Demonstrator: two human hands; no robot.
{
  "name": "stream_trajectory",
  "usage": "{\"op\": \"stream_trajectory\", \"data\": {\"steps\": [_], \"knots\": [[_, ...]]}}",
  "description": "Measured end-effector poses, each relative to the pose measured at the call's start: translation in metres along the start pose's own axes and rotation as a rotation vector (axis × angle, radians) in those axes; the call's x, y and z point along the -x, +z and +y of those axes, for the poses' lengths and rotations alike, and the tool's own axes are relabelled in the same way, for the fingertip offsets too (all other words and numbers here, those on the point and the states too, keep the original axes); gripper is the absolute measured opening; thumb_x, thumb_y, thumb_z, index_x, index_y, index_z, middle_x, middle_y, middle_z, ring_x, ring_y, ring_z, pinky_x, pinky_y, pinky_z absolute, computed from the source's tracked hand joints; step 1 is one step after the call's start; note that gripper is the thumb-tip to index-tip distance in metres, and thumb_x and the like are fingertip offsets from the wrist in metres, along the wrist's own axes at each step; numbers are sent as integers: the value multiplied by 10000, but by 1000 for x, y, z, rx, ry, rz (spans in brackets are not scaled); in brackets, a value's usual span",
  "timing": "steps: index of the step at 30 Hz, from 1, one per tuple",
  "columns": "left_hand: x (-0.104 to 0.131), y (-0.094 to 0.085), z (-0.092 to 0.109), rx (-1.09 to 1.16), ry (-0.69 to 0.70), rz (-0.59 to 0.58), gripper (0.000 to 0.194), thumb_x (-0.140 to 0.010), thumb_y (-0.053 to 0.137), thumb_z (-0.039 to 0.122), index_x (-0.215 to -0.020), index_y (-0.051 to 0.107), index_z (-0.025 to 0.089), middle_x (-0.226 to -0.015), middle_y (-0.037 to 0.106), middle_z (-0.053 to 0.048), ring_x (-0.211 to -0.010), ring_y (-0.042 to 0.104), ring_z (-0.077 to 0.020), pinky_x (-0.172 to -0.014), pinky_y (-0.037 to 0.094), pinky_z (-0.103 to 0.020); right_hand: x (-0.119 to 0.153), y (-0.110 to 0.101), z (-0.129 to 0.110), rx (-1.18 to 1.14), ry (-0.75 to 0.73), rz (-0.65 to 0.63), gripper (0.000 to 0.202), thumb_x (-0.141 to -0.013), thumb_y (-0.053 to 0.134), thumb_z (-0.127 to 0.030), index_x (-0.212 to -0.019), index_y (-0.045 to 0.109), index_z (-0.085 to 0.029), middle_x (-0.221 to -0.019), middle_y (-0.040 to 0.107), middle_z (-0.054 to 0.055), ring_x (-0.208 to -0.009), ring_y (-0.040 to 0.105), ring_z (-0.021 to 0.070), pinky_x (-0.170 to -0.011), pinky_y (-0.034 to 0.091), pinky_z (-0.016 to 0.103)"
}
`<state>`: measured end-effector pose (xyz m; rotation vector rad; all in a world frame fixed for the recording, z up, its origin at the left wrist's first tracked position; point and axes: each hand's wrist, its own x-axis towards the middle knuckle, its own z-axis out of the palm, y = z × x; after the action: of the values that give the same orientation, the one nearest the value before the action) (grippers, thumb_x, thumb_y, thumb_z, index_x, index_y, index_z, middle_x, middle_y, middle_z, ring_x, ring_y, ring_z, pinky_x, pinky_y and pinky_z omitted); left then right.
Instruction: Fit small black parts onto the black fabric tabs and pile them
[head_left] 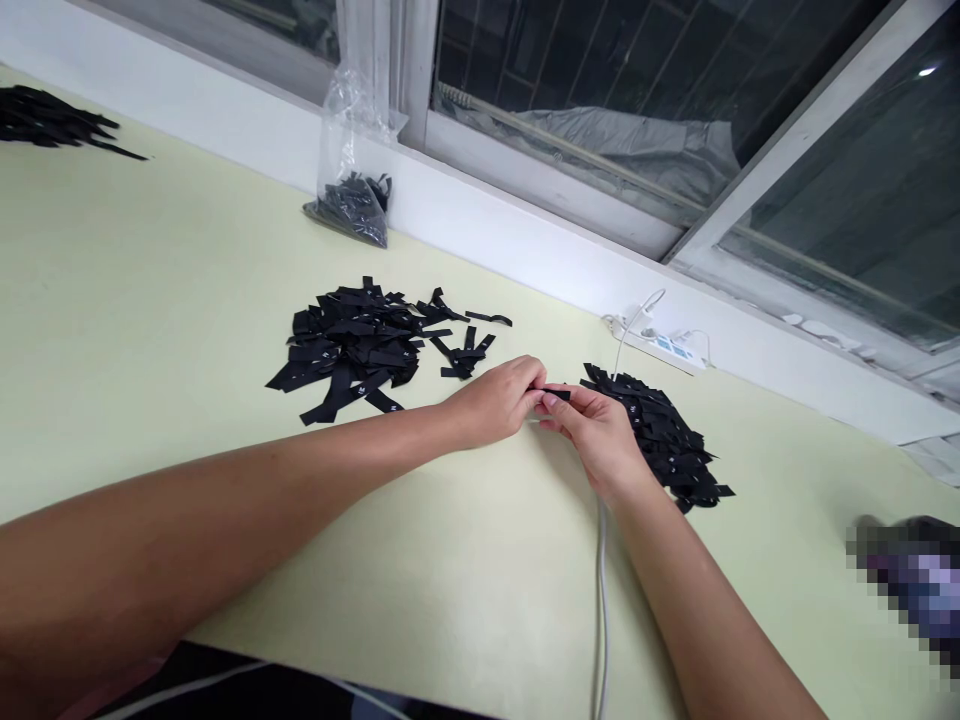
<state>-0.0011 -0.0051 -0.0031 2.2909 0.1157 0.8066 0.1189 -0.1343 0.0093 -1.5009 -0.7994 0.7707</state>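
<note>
One small black label (553, 392) sits at frame centre, pinched between both hands just above the table (150, 330). Left hand (495, 402): fingertips closed on the label's left end. Right hand (596, 432): thumb and fingers clamped on its right end. Two loose label heaps noted: one pile (352, 345) left of the hands, one pile (664, 435) touching the right hand's far side. One clear bag (352, 195) of labels stands upper centre-left. One white cable (601, 600) runs beneath the right wrist. One further dark heap (45, 118) lies at upper left.
</note>
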Motion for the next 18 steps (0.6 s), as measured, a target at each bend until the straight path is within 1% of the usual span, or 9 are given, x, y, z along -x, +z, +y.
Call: {"op": "stream_trajectory", "data": {"steps": [3, 6, 9, 12, 18], "knots": [[0, 1, -1, 7, 6, 8, 70, -938, 452, 176, -870, 458, 193, -867, 562, -23, -761, 496, -152, -716, 406, -302, 0, 0, -1, 15, -7, 1, 411, -708, 852, -480, -994, 779, -195, -927, 752, 65, -873, 682, 197, -785, 575, 334], [-2, 1, -3, 18, -4, 48, 51, -930, 477, 183, -880, 473, 194, -863, 570, -19, -768, 507, -152, -721, 409, -301, 0, 0, -2, 25, -36, -8, 426, -713, 840, -503, -1010, 768, -206, -924, 750, 61, -871, 690, 206, -770, 579, 342], [-3, 1, -4, 30, -2, 80, 54, -933, 489, 201, -880, 480, 194, -861, 578, -18, -777, 516, -152, -722, 409, -302, -2, -2, -2, 25, -69, 15, 404, -715, 838, -502, -988, 759, -215, -929, 744, 51, -832, 688, 189, -740, 580, 330], [-3, 2, -4, 39, 7, 68, 55, -939, 485, 204, -885, 489, 194, -877, 591, -22, -787, 526, -151, -725, 413, -302, -3, -2, -1, 44, -70, 35, 397, -712, 836, -514, -959, 747, -216, -897, 734, 42, -810, 682, 180, -730, 580, 324], [-2, 1, -4, 33, 16, 59, 46, -927, 493, 183, -882, 501, 191, -881, 598, -24, -792, 529, -150, -739, 418, -304, -5, -2, 0, 66, -65, 30, 440, -691, 835, -549, -934, 726, -199, -889, 726, 52, -800, 678, 185, -720, 580, 327]]}}
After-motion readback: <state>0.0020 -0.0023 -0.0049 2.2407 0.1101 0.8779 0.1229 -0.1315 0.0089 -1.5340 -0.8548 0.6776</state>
